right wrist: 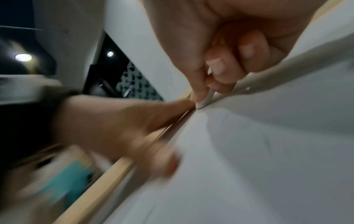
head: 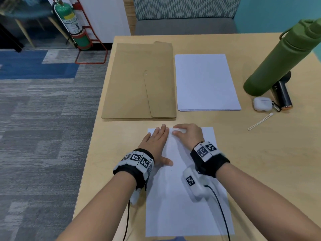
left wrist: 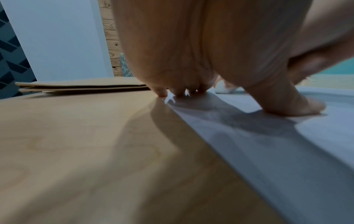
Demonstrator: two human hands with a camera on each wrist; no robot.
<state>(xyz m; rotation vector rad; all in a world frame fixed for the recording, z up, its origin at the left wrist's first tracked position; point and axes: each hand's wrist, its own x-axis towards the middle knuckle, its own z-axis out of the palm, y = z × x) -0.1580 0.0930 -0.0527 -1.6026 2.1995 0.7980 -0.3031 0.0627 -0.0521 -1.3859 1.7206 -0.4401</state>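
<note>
**A:** Entry one, the step in hand?

**B:** White sheet (head: 182, 206) lying at the near middle of the desk (head: 260, 162); left hand (head: 156, 143) pressing flat on its far left part, fingers straight; right hand (head: 188, 134) pinching the far edge between thumb and curled fingers; probably beginning a fold; the edge is wanting an even lift and squarely meeting corners, with the flat palm anchoring.

**A:** Entry two, surroundings?

**B:** Brown envelope (head: 139, 80) and paper stack (head: 206, 80) lying side by side beyond; green bottle (head: 281, 58) and earbud case (head: 262, 104) sitting far right; fire extinguisher (head: 73, 23) standing far left, past the grey-blue carpet (head: 43, 119).
</note>
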